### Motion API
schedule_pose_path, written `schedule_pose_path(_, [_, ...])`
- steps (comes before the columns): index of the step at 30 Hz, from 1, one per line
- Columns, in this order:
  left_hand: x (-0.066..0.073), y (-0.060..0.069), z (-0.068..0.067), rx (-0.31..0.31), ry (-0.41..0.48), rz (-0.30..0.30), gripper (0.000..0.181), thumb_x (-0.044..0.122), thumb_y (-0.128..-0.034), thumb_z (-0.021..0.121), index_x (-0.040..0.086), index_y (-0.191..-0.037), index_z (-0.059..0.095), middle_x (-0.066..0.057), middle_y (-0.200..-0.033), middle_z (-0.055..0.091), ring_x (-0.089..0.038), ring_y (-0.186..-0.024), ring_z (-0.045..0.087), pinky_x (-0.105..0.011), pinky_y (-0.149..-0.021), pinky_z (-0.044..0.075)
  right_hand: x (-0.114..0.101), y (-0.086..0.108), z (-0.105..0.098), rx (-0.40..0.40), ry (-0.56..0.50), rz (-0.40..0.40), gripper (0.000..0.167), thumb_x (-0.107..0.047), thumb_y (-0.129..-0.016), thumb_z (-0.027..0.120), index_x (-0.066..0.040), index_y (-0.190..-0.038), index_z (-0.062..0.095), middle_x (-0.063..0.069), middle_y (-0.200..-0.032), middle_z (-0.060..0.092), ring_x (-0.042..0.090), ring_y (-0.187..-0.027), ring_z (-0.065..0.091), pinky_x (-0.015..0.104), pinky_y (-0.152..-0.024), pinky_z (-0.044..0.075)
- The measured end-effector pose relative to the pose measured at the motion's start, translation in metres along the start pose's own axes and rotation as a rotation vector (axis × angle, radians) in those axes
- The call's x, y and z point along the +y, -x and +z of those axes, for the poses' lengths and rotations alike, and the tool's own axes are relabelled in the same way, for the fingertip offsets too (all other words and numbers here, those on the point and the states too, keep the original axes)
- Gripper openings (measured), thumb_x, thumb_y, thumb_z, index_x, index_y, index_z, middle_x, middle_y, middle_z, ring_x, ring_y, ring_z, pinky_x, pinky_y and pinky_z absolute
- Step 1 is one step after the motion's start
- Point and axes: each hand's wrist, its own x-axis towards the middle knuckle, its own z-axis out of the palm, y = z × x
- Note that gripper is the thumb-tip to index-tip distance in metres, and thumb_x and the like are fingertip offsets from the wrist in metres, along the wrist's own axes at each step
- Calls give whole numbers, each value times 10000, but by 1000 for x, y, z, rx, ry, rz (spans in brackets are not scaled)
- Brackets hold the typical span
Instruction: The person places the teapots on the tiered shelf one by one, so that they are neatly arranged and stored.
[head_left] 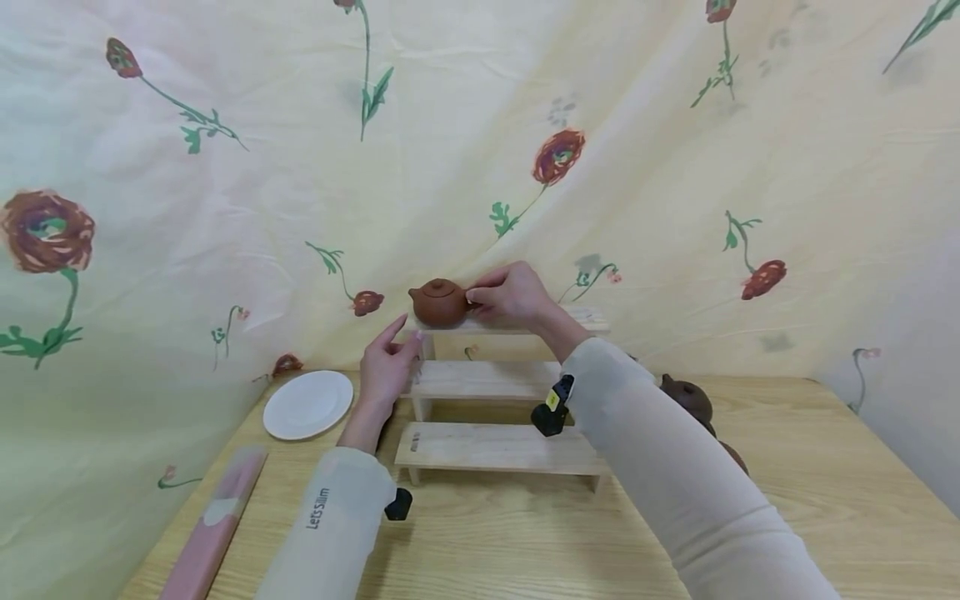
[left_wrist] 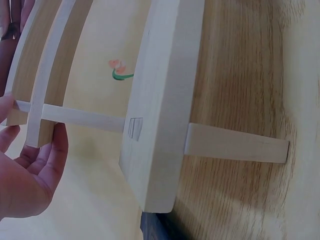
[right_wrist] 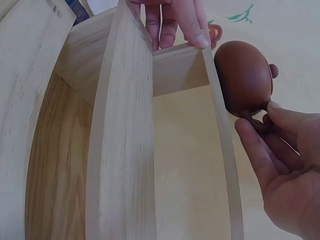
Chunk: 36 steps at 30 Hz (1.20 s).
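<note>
A reddish-brown teapot [head_left: 439, 303] sits at the left end of the top tier of a pale wooden three-tier stand [head_left: 487, 450], its spout to the left. My right hand [head_left: 512, 296] pinches the teapot's handle; the right wrist view shows thumb and fingers on the handle of the teapot [right_wrist: 244, 77]. At the stand's left end is my left hand [head_left: 386, 367], thumb and forefinger at the top tier's edge. In the left wrist view, the left hand [left_wrist: 30, 175] has its fingers curled round the ends of the upper boards.
On the wooden table [head_left: 480, 542], a white plate [head_left: 308, 405] lies left of the stand, with a pink and clear long package [head_left: 213, 525] nearer. Dark teapots [head_left: 687, 398] stand right, partly behind my right sleeve. A flowered cloth [head_left: 450, 167] hangs behind.
</note>
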Motion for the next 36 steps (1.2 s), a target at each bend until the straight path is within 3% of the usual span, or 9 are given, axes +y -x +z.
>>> schedule_pose_path(8, [0, 0, 3, 4, -18, 0, 553, 355, -1023, 704, 225, -1544, 571, -65, -943, 682, -152, -862, 589, -273, -759, 462, -2, 3, -6, -15, -4, 29, 257, -181, -988, 766, -31, -1195, 796, 188, -1113, 787, 231, -862, 781, 346, -817, 639])
schedule_pose_path(15, [1, 0, 2, 3, -19, -4, 554, 358, -1017, 708, 234, -1540, 575, -61, -943, 688, -140, -850, 599, -275, -758, 465, 2, 29, -40, 19, -36, -5, 410, -239, -1010, 742, -11, -1348, 697, 183, -1303, 726, 317, -1043, 774, 371, -863, 633])
schedule_pose_path(22, [1, 1, -1, 18, -21, 4, 539, 371, -1007, 713, 243, -1519, 601, -108, -1011, 707, -166, -852, 613, -270, -715, 469, 33, 97, -97, 91, 41, -61, 456, -331, -1015, 733, 2, -1326, 708, 237, -1255, 740, 224, -956, 799, 343, -845, 633])
schedule_pose_path(29, [1, 2, 0, 32, -19, 14, 520, 357, -999, 726, 253, -1498, 623, -103, -992, 723, -134, -812, 611, -255, -684, 466, 84, 174, -150, 198, 200, 23, 473, -383, -1042, 681, -15, -1338, 706, 49, -1032, 823, 105, -865, 794, 180, -804, 569])
schedule_pose_path(33, [-1, 2, 0, 32, -14, 21, 524, 356, -1007, 720, 248, -1508, 612, -65, -943, 709, -111, -800, 599, -259, -695, 466, 120, 213, -172, 246, 271, 89, 491, -393, -1046, 672, -5, -1346, 696, -59, -970, 822, 88, -847, 789, 172, -765, 535])
schedule_pose_path(36, [-2, 3, 0, 29, -6, 19, 526, 360, -1012, 713, 251, -1515, 604, -24, -919, 673, -101, -817, 579, -262, -715, 461, 146, 237, -181, 241, 301, 131, 463, -331, -1060, 663, 37, -1340, 690, -47, -998, 820, 77, -816, 783, 193, -737, 555])
